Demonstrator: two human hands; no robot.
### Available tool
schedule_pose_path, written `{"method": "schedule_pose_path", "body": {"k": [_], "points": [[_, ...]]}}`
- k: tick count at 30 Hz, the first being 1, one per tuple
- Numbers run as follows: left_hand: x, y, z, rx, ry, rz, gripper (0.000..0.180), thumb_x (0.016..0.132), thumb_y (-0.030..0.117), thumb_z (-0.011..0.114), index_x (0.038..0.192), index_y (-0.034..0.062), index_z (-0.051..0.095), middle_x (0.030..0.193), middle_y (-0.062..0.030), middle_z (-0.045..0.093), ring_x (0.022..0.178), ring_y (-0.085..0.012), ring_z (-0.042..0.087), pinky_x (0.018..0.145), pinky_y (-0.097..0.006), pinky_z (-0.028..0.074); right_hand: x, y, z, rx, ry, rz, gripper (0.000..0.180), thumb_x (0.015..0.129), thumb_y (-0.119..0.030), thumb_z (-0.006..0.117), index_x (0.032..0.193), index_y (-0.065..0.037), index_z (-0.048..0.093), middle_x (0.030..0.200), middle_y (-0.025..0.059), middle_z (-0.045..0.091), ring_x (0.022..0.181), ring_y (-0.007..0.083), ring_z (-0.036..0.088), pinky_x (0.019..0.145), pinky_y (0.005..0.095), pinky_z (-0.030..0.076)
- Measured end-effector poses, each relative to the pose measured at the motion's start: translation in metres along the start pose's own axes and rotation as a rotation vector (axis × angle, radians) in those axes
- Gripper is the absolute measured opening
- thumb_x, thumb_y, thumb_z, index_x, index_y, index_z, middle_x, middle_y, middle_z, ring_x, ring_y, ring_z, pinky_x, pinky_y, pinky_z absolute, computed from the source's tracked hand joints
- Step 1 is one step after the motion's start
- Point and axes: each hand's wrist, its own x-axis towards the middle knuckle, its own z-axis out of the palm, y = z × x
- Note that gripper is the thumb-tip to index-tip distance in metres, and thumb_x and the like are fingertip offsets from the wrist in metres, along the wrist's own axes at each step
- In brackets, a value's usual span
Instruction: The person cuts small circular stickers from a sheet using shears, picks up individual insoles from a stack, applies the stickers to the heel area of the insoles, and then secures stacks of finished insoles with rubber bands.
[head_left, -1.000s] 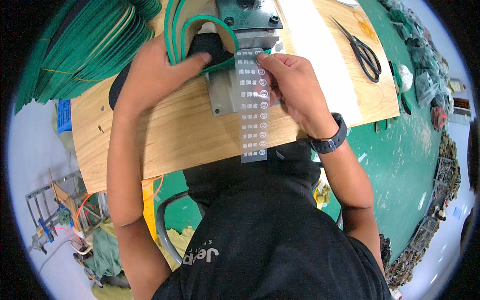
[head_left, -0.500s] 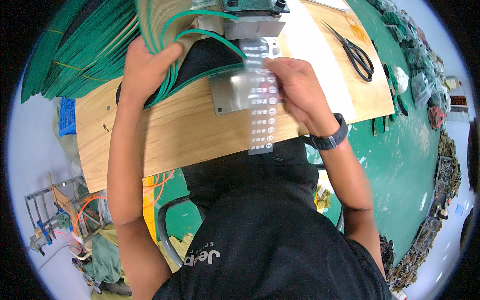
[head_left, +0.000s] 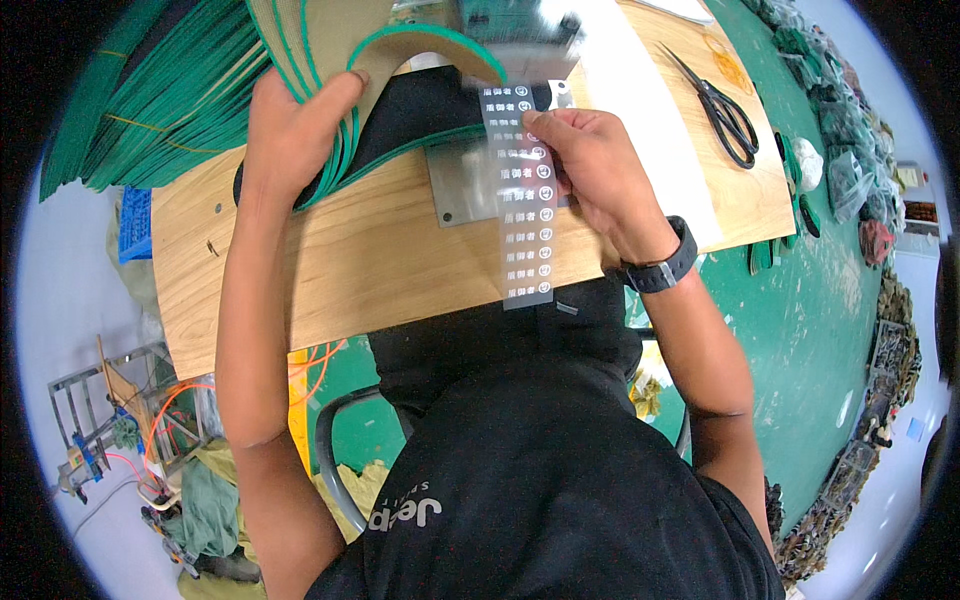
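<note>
My left hand (head_left: 300,130) is closed round several thin, flexible tan insoles (head_left: 325,30) with green edges. One of them arches to the right, its tip beside the upper end of a clear label strip (head_left: 525,215). Thumb and fingertips of my right hand (head_left: 590,165) pinch that strip, which carries a row of white printed marks and hangs down past the table edge. Just above the strip is a metal press head (head_left: 520,35), blurred. Under the insoles lie a black pad (head_left: 415,105) and a flat metal plate (head_left: 460,190).
Bundles of green insoles (head_left: 180,90) tied with yellow bands are stacked at the far left of the wooden table (head_left: 380,265). Black scissors (head_left: 725,120) and yellow rubber bands (head_left: 725,65) lie at the right. Filled plastic bags (head_left: 840,120) line the floor beyond.
One insole has swung over, so its broad tan face shows where two green edges arched before. The press head has become blurred. My right hand still holds the label strip.
</note>
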Motion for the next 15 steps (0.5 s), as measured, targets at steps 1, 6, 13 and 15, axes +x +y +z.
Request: {"method": "schedule_pose_path", "body": {"k": [1,6,13,15], "points": [[0.0,0.0,0.0,0.028,-0.013,-0.002,0.027,0.079,0.02,0.061,0.098,0.0002,0.064,0.086,-0.0051,0.065,0.077,-0.0112,0.057,0.074,-0.028,0.046,0.0,0.0,0.0,-0.017,-0.007,-0.009,0.025,0.089,-0.016,0.055,0.074,0.002,0.06,0.06,0.0065,0.059,0.047,0.0112,0.055,0.041,0.0227,0.045],[0.001,0.003,0.013,0.326,-0.174,0.086,0.038,0.072,0.022,0.068,0.105,0.0039,0.061,0.091,-0.014,0.066,0.081,-0.0265,0.063,0.075,-0.034,0.049,-0.004,0.0,0.002,-0.007,-0.01,-0.018,0.027,0.09,-0.017,0.054,0.073,0.003,0.06,0.06,0.007,0.06,0.046,0.0114,0.055,0.042,0.0228,0.045],[-0.002,0.004,0.021,0.484,-0.184,0.233,0.047,0.068,0.02,0.074,0.11,0.0043,0.059,0.099,-0.0177,0.064,0.091,-0.0285,0.062,0.081,-0.037,0.048,-0.015,0.007,-0.004,0.024,0.029,-0.055,0.024,0.089,-0.015,0.053,0.075,0.003,0.061,0.064,0.0075,0.06,0.051,0.0111,0.057,0.043,0.0225,0.045],[-0.002,0.005,0.019,0.438,-0.188,0.126,0.04,0.069,0.018,0.072,0.105,0.0032,0.061,0.095,-0.0168,0.065,0.087,-0.0258,0.062,0.08,-0.034,0.048,-0.023,0.008,-0.006,0.087,0.081,-0.021,0.023,0.089,-0.014,0.053,0.076,0.004,0.061,0.065,0.0076,0.061,0.052,0.0111,0.057,0.044,0.0225,0.045]]}}
